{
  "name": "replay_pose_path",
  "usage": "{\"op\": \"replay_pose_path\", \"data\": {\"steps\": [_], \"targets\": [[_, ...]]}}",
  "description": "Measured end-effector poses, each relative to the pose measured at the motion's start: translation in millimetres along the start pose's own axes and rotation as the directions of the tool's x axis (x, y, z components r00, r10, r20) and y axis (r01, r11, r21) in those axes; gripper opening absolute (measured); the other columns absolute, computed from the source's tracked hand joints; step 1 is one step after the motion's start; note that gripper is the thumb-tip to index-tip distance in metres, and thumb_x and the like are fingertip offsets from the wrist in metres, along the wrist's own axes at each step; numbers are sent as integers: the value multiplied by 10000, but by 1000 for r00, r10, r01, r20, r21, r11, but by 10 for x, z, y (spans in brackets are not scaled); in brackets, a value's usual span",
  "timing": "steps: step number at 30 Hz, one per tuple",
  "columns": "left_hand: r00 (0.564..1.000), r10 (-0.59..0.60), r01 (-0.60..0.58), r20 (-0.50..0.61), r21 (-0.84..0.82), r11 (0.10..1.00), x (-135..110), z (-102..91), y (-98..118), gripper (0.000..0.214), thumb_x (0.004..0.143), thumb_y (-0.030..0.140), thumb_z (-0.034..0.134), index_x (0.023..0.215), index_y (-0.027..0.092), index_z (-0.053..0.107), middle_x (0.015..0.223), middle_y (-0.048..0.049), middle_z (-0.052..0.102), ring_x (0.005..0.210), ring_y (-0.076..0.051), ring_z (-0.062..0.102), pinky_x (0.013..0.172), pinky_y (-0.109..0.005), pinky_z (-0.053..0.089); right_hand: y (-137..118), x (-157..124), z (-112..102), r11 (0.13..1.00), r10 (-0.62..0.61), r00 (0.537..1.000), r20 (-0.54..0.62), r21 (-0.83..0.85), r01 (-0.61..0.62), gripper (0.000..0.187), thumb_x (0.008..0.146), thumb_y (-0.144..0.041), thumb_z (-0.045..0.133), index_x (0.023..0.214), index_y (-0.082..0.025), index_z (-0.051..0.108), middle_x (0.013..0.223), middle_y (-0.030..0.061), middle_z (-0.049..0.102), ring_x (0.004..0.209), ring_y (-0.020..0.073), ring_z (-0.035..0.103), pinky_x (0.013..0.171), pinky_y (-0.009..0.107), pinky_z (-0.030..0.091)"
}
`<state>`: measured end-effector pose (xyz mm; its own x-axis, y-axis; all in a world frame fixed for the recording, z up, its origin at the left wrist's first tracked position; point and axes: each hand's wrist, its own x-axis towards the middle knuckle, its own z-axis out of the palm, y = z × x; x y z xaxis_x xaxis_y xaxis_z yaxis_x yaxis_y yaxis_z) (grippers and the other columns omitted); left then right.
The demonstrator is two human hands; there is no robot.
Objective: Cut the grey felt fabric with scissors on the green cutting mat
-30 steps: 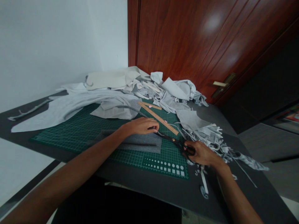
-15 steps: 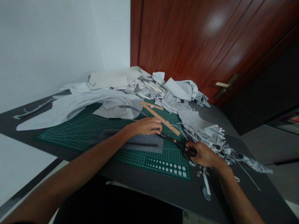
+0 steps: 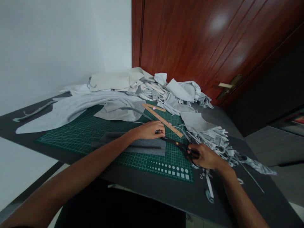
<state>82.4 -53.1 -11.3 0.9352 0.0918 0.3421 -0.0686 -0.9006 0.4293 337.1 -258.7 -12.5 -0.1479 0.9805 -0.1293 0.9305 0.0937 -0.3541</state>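
Note:
My right hand (image 3: pixel 205 156) is closed round the handles of black scissors (image 3: pixel 177 143), whose blades point left toward my other hand. Pinched in the fingers of my left hand (image 3: pixel 152 129) is a thin grey fabric strip (image 3: pixel 137 110), which trails back to the left over the green cutting mat (image 3: pixel 78 139). The strip's near end lies by the scissor tips; whether the blades touch it I cannot tell. Under my left wrist a dark grey fabric piece (image 3: pixel 144 147) lies flat on the mat. A wooden ruler (image 3: pixel 163 122) rests just beyond both hands.
White cloth (image 3: pixel 68 107), a cream fabric piece (image 3: pixel 111 80) and grey scraps (image 3: pixel 175 103) are heaped along the back. A tangle of cut strips (image 3: pixel 217 141) spreads at the right. A second wooden ruler (image 3: pixel 158 108) lies beside a small pink disc (image 3: pixel 154 108). Behind stands a door (image 3: pixel 185 41).
Hardly anything differs. My left hand and its fingers have shifted very slightly, and the scissors a touch to the left; the fabrics lie as before.

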Motion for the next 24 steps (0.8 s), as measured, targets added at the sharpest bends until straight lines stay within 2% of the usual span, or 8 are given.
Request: {"op": "replay_pose_path", "data": {"steps": [24], "targets": [[1000, -20, 19, -21, -49, 999, -58, -13, -32, 115, 905, 186, 585, 817, 181, 659, 802, -20, 629, 834, -166, 541, 808, -283, 395, 5, 11, -2, 999, 11, 1000, -13, 33, -11, 65, 744, -234, 607, 797, -197, 597, 654, -34, 553, 591, 127, 487, 563, 231, 334]]}}
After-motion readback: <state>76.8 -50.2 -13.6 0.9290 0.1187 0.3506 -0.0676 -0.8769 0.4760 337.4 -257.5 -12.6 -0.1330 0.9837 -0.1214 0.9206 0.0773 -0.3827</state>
